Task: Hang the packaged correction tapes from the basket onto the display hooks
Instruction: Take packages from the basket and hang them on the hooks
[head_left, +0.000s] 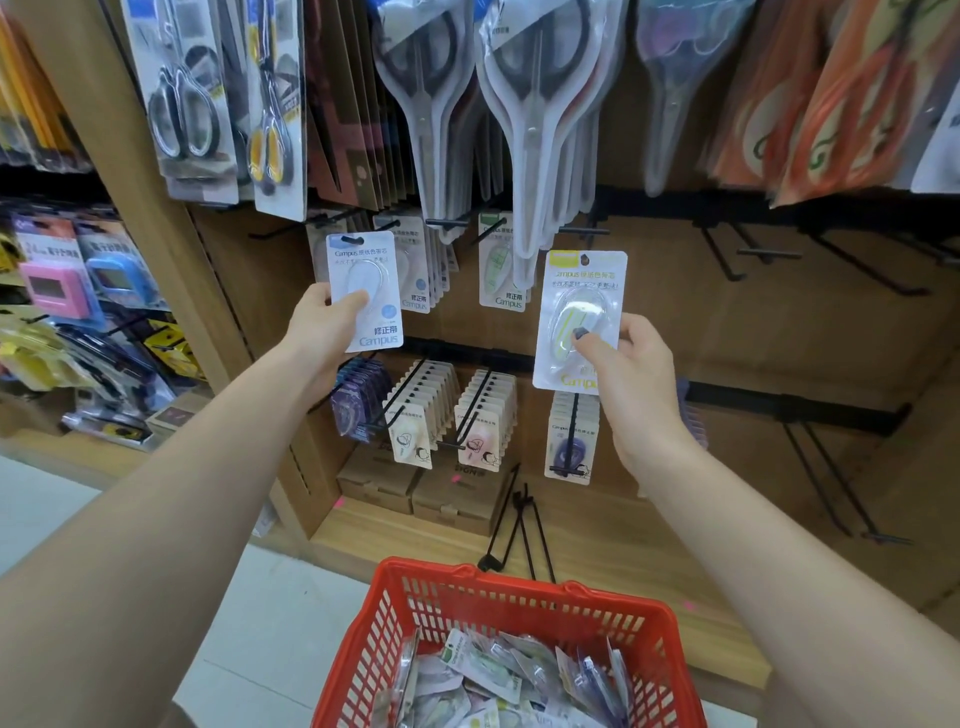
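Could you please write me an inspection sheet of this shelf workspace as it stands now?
Surface: wooden display panel with black hooks; several hooks at right bare.
Job's things: blue-label correction tape pack at a hook, top slot over its tip; green-label correction tape pack held up, off any hook; red basket below, many packs inside.
Clutter: loose black hooks on the bottom ledge; cardboard boxes beneath the lower row.
Grippers: left hand holds the blue pack's lower edge; right hand pinches the green pack, thumb on the blister.
Cables: nothing seen.
Surroundings: packaged scissors above; neighbouring shelves at left.
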